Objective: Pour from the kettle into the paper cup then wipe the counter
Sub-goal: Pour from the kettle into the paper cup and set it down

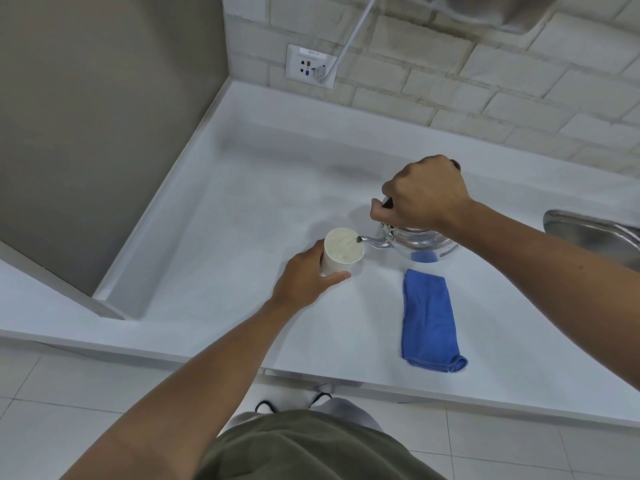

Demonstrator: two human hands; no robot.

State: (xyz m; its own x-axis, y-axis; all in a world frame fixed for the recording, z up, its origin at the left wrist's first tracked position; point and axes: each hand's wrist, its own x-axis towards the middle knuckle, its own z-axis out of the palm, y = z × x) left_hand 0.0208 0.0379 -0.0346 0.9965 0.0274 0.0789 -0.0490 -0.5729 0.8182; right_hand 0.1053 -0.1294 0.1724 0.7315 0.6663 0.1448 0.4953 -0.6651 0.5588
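Right hand [424, 195] grips kettle [420, 245] handle; left hand [308, 277] clasps paper cup [341, 256]. Advise keeping spout [372, 241] over rim, tilting gently.

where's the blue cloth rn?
In the head view the blue cloth lies folded on the white counter, right of centre near the front edge, just in front of the kettle and right of the paper cup; neither hand touches it.

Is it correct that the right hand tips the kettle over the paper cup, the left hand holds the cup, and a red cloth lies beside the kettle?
Not quite. In the head view the cloth is blue, not red. The rest holds: right hand tips kettle, left hand holds paper cup.
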